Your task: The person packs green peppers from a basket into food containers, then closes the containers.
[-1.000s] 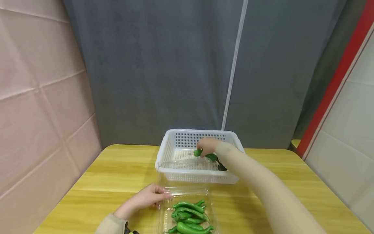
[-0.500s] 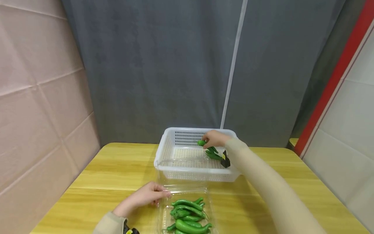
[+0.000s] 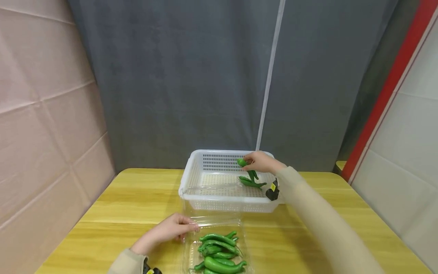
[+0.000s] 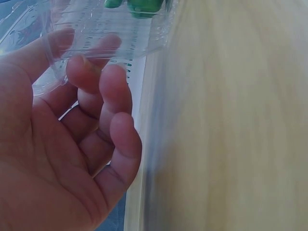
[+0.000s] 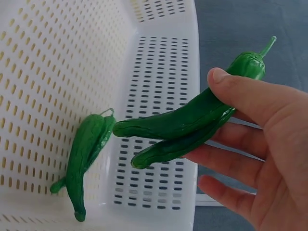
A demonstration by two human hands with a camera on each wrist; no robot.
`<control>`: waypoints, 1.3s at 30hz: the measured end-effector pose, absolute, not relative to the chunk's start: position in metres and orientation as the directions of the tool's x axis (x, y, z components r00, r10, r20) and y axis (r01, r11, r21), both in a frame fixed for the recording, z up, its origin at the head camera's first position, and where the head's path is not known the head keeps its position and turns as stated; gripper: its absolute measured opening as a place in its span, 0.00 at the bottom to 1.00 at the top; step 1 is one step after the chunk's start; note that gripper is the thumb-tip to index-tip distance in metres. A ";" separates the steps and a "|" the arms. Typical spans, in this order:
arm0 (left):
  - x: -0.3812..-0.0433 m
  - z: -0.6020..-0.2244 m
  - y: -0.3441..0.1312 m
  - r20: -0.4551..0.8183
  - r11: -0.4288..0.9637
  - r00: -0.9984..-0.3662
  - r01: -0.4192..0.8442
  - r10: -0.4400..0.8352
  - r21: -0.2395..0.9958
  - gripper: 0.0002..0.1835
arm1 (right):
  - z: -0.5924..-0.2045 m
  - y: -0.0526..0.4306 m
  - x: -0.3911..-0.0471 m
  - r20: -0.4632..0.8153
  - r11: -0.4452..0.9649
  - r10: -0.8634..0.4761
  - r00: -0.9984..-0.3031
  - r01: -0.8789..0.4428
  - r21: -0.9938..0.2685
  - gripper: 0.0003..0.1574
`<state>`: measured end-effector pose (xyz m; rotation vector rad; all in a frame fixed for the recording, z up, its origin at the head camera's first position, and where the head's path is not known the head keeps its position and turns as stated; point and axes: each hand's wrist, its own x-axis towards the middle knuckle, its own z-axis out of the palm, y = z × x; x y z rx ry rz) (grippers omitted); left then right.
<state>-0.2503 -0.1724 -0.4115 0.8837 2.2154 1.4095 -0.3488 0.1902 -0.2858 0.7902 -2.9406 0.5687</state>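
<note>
In the right wrist view, two green chili peppers are pinched between the thumb and fingers of my right hand. That hand hovers over the right part of a white slotted plastic basket. Below it, a few more green peppers lie on the basket floor. My left hand grips the left edge of a clear plastic clamshell box between thumb and fingers. Several green peppers rest in the box's near half. Its transparent lid stands raised toward the basket, overlapping the basket's front rim in the head view.
Both containers stand on a yellow wooden table, the box in front of the basket. A dark grey curtain hangs behind the table. Pale panels flank it, with a red strip on the right.
My right hand has moved right and slightly up over the basket, with the peppers still held. The peppers on the basket floor have come into plainer view. My left hand keeps its grip.
</note>
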 end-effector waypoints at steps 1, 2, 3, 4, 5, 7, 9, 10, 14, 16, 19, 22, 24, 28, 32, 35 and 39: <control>-0.250 -0.411 -0.173 0.024 0.304 -0.736 0.309 0.676 0.901 0.15 | -0.284 0.191 -0.347 0.135 0.803 -0.472 -0.871 -0.488 -0.340 0.19; -0.250 -0.411 -0.173 0.024 0.304 -0.738 0.308 0.675 0.902 0.15 | -0.283 0.193 -0.346 0.140 0.804 -0.467 -0.873 -0.486 -0.344 0.19; -0.250 -0.411 -0.173 0.023 0.305 -0.739 0.306 0.674 0.902 0.15 | -0.282 0.194 -0.344 0.141 0.804 -0.456 -0.879 -0.475 -0.358 0.19; -0.250 -0.411 -0.173 0.023 0.304 -0.740 0.305 0.673 0.903 0.15 | -0.281 0.195 -0.342 0.144 0.806 -0.442 -0.886 -0.462 -0.369 0.20; -0.250 -0.411 -0.173 0.022 0.303 -0.741 0.301 0.671 0.904 0.15 | -0.280 0.196 -0.339 0.151 0.807 -0.427 -0.892 -0.451 -0.381 0.21; -0.250 -0.411 -0.173 0.022 0.303 -0.741 0.302 0.671 0.904 0.15 | -0.278 0.198 -0.334 0.168 0.806 -0.396 -0.903 -0.430 -0.408 0.23; -0.250 -0.411 -0.173 0.023 0.305 -0.741 0.305 0.671 0.902 0.15 | -0.277 0.199 -0.328 0.186 0.807 -0.354 -0.916 -0.400 -0.434 0.26; -0.250 -0.411 -0.173 0.025 0.307 -0.740 0.309 0.672 0.900 0.15 | -0.277 0.199 -0.324 0.198 0.806 -0.339 -0.920 -0.392 -0.443 0.27; -0.250 -0.411 -0.173 0.026 0.314 -0.740 0.317 0.673 0.895 0.15 | -0.278 0.200 -0.313 0.249 0.793 -0.285 -0.925 -0.374 -0.480 0.26; -0.250 -0.411 -0.173 0.029 0.314 -0.739 0.320 0.673 0.894 0.15 | -0.280 0.201 -0.308 0.274 0.786 -0.262 -0.926 -0.369 -0.497 0.27; -0.251 -0.411 -0.173 0.031 0.313 -0.738 0.324 0.675 0.893 0.15 | -0.284 0.204 -0.302 0.298 0.776 -0.222 -0.928 -0.354 -0.522 0.27; -0.251 -0.412 -0.173 0.034 0.307 -0.734 0.325 0.678 0.895 0.15 | -0.291 0.208 -0.296 0.315 0.766 -0.191 -0.930 -0.342 -0.545 0.26; -0.251 -0.412 -0.173 0.034 0.303 -0.731 0.324 0.681 0.896 0.14 | -0.296 0.211 -0.293 0.322 0.761 -0.171 -0.931 -0.332 -0.558 0.25; -0.252 -0.414 -0.173 0.031 0.303 -0.730 0.322 0.683 0.897 0.14 | -0.307 0.215 -0.286 0.347 0.744 -0.139 -0.927 -0.329 -0.581 0.26; -0.252 -0.415 -0.173 0.030 0.305 -0.729 0.323 0.684 0.896 0.15 | -0.315 0.217 -0.280 0.384 0.712 -0.111 -0.917 -0.343 -0.613 0.25; -0.252 -0.415 -0.173 0.029 0.305 -0.727 0.323 0.686 0.896 0.15 | -0.319 0.218 -0.275 0.405 0.688 -0.087 -0.910 -0.349 -0.636 0.25; -0.252 -0.413 -0.173 0.027 0.311 -0.733 0.322 0.680 0.894 0.14 | -0.322 0.218 -0.272 0.427 0.669 -0.062 -0.902 -0.355 -0.653 0.23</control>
